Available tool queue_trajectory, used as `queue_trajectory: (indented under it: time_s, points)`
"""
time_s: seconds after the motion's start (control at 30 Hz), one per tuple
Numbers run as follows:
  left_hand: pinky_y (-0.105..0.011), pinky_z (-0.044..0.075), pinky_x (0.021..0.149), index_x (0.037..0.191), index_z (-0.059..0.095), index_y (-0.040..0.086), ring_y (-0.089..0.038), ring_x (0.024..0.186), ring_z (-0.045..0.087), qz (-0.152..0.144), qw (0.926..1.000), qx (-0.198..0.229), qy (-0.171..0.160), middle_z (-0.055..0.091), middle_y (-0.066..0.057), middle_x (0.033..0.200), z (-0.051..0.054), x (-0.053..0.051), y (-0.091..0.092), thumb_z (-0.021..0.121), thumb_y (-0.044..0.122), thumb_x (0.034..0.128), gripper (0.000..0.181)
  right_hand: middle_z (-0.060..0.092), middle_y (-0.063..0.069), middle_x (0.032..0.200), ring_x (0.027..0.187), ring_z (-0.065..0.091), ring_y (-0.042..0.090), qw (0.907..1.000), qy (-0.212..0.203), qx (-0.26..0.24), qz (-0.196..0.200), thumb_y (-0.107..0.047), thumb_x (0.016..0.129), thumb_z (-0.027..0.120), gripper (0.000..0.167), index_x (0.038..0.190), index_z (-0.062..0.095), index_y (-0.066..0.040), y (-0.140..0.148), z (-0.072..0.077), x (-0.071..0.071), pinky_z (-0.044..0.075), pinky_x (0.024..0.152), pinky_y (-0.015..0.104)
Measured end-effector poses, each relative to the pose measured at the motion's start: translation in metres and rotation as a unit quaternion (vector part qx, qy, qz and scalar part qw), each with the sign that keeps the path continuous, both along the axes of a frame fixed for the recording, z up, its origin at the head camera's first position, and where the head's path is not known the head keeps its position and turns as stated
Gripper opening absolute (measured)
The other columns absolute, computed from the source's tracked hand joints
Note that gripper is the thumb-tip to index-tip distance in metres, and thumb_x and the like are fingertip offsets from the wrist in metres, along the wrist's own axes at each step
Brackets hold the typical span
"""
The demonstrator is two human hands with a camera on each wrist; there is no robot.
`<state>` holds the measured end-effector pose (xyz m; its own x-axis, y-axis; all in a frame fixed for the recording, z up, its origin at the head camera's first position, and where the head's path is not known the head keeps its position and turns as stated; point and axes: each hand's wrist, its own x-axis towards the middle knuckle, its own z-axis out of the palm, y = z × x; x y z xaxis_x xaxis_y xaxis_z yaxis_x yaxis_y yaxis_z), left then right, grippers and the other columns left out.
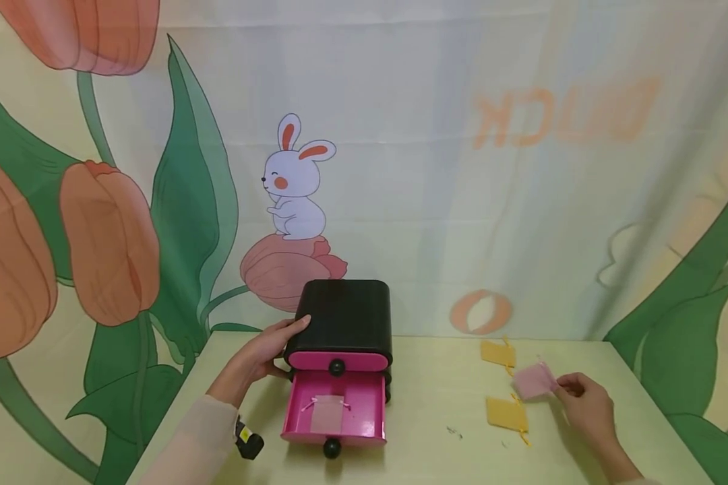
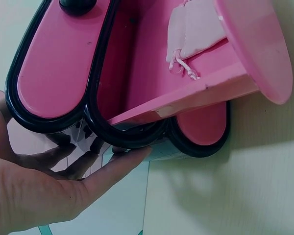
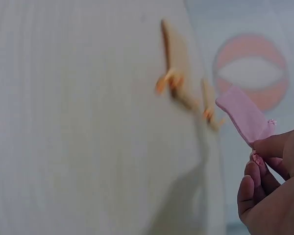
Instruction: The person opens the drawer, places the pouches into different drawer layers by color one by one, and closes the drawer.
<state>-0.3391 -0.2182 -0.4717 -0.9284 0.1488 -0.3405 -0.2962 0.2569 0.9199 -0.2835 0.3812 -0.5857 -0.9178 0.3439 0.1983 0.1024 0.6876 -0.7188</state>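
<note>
One pale pink cloth pouch with drawstring ties (image 1: 327, 413) lies inside the glossy pink middle drawer (image 1: 367, 404), which stands pulled out from a rounded black drawer unit (image 1: 346, 310) left of centre. From where I stand, the work looks partly done: that pouch is in, while a second pink drawstring pouch (image 1: 534, 381) hangs in the air on the right, pinched at its neck between the thumb and finger of the right hand (image 1: 587, 404). Two yellow drawstring pouches, a far one (image 1: 497, 353) and a near one (image 1: 506, 413), lie loose on the pale tabletop (image 1: 437, 377), just left of that hand. The left hand (image 1: 271, 345) rests against the unit's left side, fingers spread; the pink-fronted top drawer (image 1: 309, 362) is closed.
</note>
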Motion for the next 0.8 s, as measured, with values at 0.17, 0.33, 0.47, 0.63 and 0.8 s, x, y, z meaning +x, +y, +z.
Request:
queue_trajectory:
  time_s: [0.17,0.33,0.47,0.63,0.8]
  points:
    - [-0.073,0.055,0.09,0.164,0.027,0.007,-0.058,0.143,0.039,-0.002,1.0,-0.003,0.002,0.038,-0.029,0.161,0.001,0.0,0.002,0.064,0.07,0.0951,0.1,0.075,0.008,0.099,0.086,0.064,0.005,0.997,0.029,-0.027,0.066,-0.024,0.102,0.075,0.021,0.108,0.073,-0.005,-0.041,0.036,0.004,0.054,0.069,0.018]
    - [-0.073,0.054,0.09,0.164,0.028,0.007,-0.057,0.143,0.04,0.001,1.0,0.001,0.004,0.039,-0.029,0.16,0.001,0.001,0.001,0.063,0.067,0.0972,0.096,0.074,0.008,0.101,0.091,0.068,0.011,0.9839,0.073,-0.069,0.147,-0.023,0.102,0.075,0.018,0.107,0.074,-0.006,-0.097,0.074,0.01,0.056,0.076,0.018]
    - [-0.073,0.054,0.091,0.164,0.028,0.006,-0.057,0.143,0.041,0.001,1.0,0.002,0.007,0.039,-0.029,0.159,0.0,0.002,0.001,0.062,0.067,0.0978,0.096,0.074,0.004,0.097,0.09,0.07,0.014,0.9698,0.103,-0.092,0.201,-0.018,0.1,0.077,0.01,0.103,0.075,-0.008,-0.139,0.09,0.015,0.056,0.08,0.022]
    - [-0.073,0.054,0.091,0.164,0.027,0.007,-0.057,0.143,0.04,0.0,1.0,-0.003,0.009,0.039,-0.029,0.16,0.0,0.002,0.001,0.062,0.068,0.0969,0.098,0.073,-0.002,0.089,0.084,0.068,0.013,0.9496,0.129,-0.102,0.267,-0.005,0.095,0.079,0.008,0.097,0.075,-0.012,-0.182,0.093,0.017,0.059,0.078,0.027]
    - [-0.073,0.054,0.091,0.164,0.029,0.007,-0.057,0.144,0.04,0.001,1.0,-0.003,0.006,0.04,-0.028,0.16,-0.001,0.0,0.002,0.064,0.071,0.0941,0.101,0.071,-0.005,0.088,0.083,0.067,0.015,0.9383,0.101,-0.107,0.313,-0.006,0.096,0.079,0.012,0.096,0.074,-0.016,-0.22,0.095,0.019,0.059,0.079,0.029]
